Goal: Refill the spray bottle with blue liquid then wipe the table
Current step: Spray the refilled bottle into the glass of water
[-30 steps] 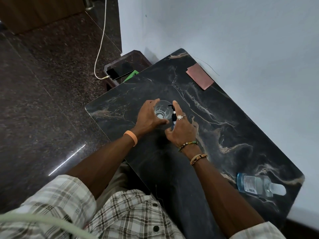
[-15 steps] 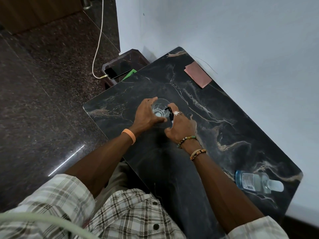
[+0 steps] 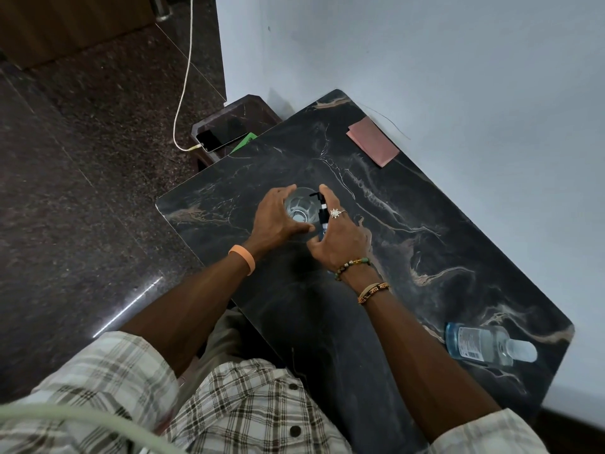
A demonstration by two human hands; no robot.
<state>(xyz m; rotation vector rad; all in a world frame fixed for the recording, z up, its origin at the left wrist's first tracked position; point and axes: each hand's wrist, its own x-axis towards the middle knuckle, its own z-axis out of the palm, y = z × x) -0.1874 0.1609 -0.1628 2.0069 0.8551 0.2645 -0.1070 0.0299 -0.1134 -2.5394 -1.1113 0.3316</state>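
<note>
1. Dark marble-look table [image 3: 409, 273] pushed vs a pale blue wall; dark granite floor to the left, w/ a phone [image 3: 220, 140] charging on a low stand beyond the table's far end.
2. Spray bottle [image 3: 299, 208], clear, stands upright mid-table. Seen from above, its neck looks open & it appears empty.
3. Left hand [image 3: 278, 217] is wrapped round the bottle body, fingers curled on the far side, thumb across the near side: a steadying grip.
4. Right hand [image 3: 337, 237] holds the black spray head [image 3: 321, 208] just beside the neck, index finger stretched along it, thumb underneath. Dip tube seems to hang below, partly hidden by the hand, so can't tell exactly where its tip sits.
5. Blue liquid bottle [image 3: 487, 344] lies on its side near the table's right end, well apart from both hands, cap on. Pink cloth [image 3: 373, 140] lies folded at the far edge by the wall.
6. My read: step in hand = getting the spray head clear so the refill can start; pour & wipe not yet done.
7. To do it well: keep left grip firm & low so the light bottle doesn't tip; lift the head straight up till the tube clears the neck; set it down where it won't roll off; then fetch the blue bottle w/ the right hand & pour slow into the narrow neck.
8. Risk: empty bottle is light, a sideways tug could topple it.
</note>
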